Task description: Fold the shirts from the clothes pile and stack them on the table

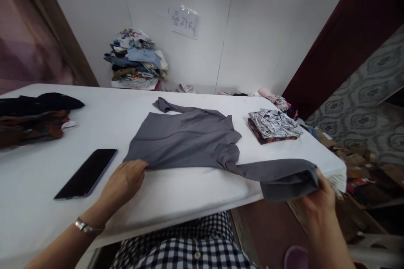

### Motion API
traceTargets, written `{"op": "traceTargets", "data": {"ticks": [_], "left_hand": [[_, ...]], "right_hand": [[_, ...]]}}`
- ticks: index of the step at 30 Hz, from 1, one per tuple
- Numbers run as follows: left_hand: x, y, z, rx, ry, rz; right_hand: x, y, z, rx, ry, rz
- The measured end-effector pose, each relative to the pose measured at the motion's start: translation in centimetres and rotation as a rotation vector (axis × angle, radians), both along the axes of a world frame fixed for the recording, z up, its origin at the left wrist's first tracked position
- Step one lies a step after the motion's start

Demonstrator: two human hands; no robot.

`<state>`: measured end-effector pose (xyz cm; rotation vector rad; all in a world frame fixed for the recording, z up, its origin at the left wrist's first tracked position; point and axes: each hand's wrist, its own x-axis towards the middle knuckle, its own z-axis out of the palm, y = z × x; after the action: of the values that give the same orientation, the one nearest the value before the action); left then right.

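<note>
Head view puts us before a pale wall (261, 29), with a white-covered table (195, 206) spanning the room beneath it. A tall clothes pile (139, 59) rises at the table's far edge.

Across the middle lies our grey shirt (186, 138), hem to our left, collar to our right; the far sleeve doubles back behind the body, while the near one runs right and is held out at the table's near edge. We judge that a gentle, level pull serves best here: too hard, and the whole body would slide. The bunching at the near shoulder deserves smoothing, and the twisted sleeve end wants turning flat.

A patterned stack (274, 124) sits beyond that sleeve, at the right.

Our right hand (320, 204) grasps the sleeve end. Our left hand (128, 180) touches the hem's near corner; whether it pinches or merely presses, we cannot tell.

Smaller still, a phone (86, 174) lies just left of the hem, and a silver band (85, 227) circles our left wrist.
</note>
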<state>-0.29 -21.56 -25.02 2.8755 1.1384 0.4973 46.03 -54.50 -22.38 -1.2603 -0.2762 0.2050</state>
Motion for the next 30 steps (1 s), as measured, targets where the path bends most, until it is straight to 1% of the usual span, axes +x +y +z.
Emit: {"op": "traceTargets", "data": {"ticks": [2, 4, 6, 9, 10, 12, 14, 17, 19, 20, 21, 23, 25, 26, 28, 29, 30], "left_hand": [[-0.8, -0.7, -1.1, -0.023, 0.016, 0.032], [-1.2, -1.2, -1.9, -0.043, 0.019, 0.065], [-1.3, -1.4, -2.3, -0.065, 0.004, 0.082], [-1.3, -1.4, -1.9, -0.121, -0.022, 0.093], [-1.4, -1.3, -1.6, -0.140, -0.042, 0.095], [-1.8, -1.1, -1.1, -0.163, -0.119, 0.099], [-2.3, -0.8, -0.9, -0.174, -0.211, 0.111], [-3.2, -0.5, -1.4, -0.222, -0.280, 0.144], [-3.5, -0.3, -1.9, -0.262, -0.309, 0.153], [-3.7, -0.3, -2.2, -0.284, -0.329, 0.154], [-3.8, -0.2, -2.4, -0.310, -0.351, 0.169], [-3.8, -0.2, -2.5, -0.412, -0.371, 0.250], [-3.6, 0.1, -2.1, -0.541, -0.389, 0.351], [-3.4, 0.4, -1.6, -0.586, -0.420, 0.386], [-2.7, 1.2, -0.6, -0.624, -0.524, 0.430], [-2.3, 1.7, 0.0, -0.627, -0.585, 0.455], [-2.0, 2.3, 0.4, -0.635, -0.633, 0.480]], "right_hand": [[-0.8, -1.0, 0.5, 0.044, 0.016, -0.125], [-1.8, -1.6, 1.3, 0.112, -0.076, -0.174], [-2.6, -1.8, 2.5, 0.111, -0.153, -0.149], [-3.2, -1.8, 3.8, -0.026, -0.040, -0.115], [-3.3, -1.8, 4.1, -0.041, -0.006, -0.115], [-3.5, -1.7, 4.2, 0.004, -0.013, -0.103], [-3.6, -1.4, 4.1, 0.041, -0.043, -0.100], [-3.5, -0.2, 4.7, -0.069, -0.055, -0.103], [-3.3, 1.2, 6.0, -0.109, -0.118, -0.059], [-3.2, 2.2, 6.9, -0.100, -0.165, -0.016], [-3.1, 3.4, 8.0, -0.078, -0.207, 0.033], [-2.8, 6.7, 10.9, -0.023, -0.299, 0.143], [-2.4, 11.6, 14.3, 0.015, -0.407, 0.263], [-2.1, 14.7, 16.1, 0.037, -0.475, 0.325], [-1.6, 21.9, 19.5, 0.110, -0.592, 0.469], [-1.3, 25.7, 20.9, 0.149, -0.624, 0.526], [-1.1, 29.4, 21.9, 0.127, -0.640, 0.585]]}}
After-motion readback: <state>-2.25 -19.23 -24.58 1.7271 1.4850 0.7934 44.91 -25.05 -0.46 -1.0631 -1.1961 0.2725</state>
